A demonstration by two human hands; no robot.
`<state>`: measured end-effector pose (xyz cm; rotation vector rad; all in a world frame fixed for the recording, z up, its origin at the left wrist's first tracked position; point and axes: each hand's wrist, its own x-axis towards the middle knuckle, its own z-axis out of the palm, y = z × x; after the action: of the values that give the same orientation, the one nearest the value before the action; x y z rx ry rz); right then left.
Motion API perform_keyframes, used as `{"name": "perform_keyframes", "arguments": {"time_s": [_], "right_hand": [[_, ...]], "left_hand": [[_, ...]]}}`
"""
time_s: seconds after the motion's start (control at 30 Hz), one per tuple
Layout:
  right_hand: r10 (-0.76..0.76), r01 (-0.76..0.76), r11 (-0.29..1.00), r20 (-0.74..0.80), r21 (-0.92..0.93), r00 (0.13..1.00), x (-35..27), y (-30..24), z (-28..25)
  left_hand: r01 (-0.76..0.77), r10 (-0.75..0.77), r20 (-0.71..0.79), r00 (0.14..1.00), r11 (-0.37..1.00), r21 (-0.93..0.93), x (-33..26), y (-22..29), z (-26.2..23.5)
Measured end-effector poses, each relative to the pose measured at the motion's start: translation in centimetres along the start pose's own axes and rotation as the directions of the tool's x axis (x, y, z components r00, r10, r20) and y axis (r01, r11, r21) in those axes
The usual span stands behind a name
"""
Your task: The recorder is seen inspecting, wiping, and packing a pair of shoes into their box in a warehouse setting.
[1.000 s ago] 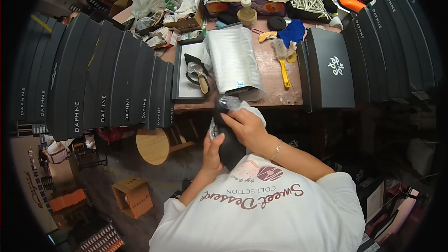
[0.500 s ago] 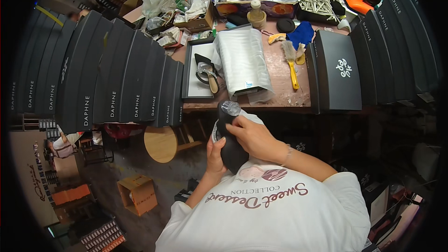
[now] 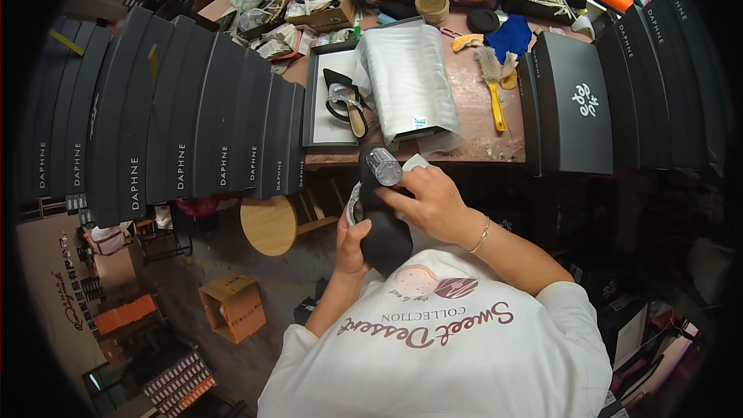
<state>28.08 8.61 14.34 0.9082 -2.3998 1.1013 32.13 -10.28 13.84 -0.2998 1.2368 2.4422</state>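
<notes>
Close to my chest, my left hand [image 3: 353,246] is wrapped round a black sandal [image 3: 387,234] and keeps it turned sole outward. A clear, faceted heel [image 3: 385,167] shows at its upper end, and a sparkling strap [image 3: 354,205] at its left side. My right hand [image 3: 437,200] is closed beside the heel, with a white cloth or tissue [image 3: 416,162] sticking up from its fingers. Its fingertips press against the sandal just below the heel. A matching sandal [image 3: 346,107] lies in the open shoe box [image 3: 319,125] on the table.
White wrapping paper over a box [image 3: 410,81] fills the table's middle. A yellow-handled brush [image 3: 496,104], blue cloth [image 3: 511,37] and glass bottle [image 3: 432,4] lie around it. Dark shoe boxes stand in rows left [image 3: 197,101] and right [image 3: 573,101]. A round stool [image 3: 268,226] stands below.
My right hand has shifted slightly up and right along the sandal, and more of the white cloth shows. The sandal's clear heel faces more toward view.
</notes>
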Motion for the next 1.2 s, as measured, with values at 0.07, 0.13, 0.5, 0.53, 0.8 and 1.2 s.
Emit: {"name": "perform_keyframes", "arguments": {"time_s": [0.07, 0.13, 0.5, 0.53, 0.8, 1.2], "right_hand": [[0.061, -0.058, 0.991, 0.025, -0.117, 0.998, -1.3, 1.6, 0.4], [0.278, -0.281, 0.953, -0.043, -0.117, 0.96, -3.0, 3.2, 0.0], [0.41, -0.43, 0.864, -0.129, -0.263, 0.903, -2.6, 12.4, -6.4], [0.37, -0.389, 0.912, -0.149, -0.128, 0.917, -0.9, 11.7, -7.1], [0.093, -0.341, 0.908, 0.677, 0.243, 0.73, 3.6, 5.1, -6.2], [0.58, -0.729, 0.593, 0.447, 0.343, 0.682, -3.7, 4.1, -5.4]], "left_hand": [[0.04, -0.044, -0.125, 0.991, 0.999, -0.034, -0.2, -0.8, -0.7], [-0.034, 0.025, -0.118, 0.993, 0.997, -0.076, -0.2, -0.2, -0.7], [-0.322, 0.201, 0.281, 0.938, 0.805, 0.498, 1.4, 4.0, -0.1], [-0.348, 0.178, 0.332, 0.927, 0.739, 0.577, 1.9, 4.8, 0.5], [-0.824, -0.192, 0.803, 0.564, -0.067, 0.563, 5.6, 9.5, 6.6], [-0.417, 0.427, 0.3, 0.853, 0.212, 0.884, 12.5, 3.5, -1.0]]}}
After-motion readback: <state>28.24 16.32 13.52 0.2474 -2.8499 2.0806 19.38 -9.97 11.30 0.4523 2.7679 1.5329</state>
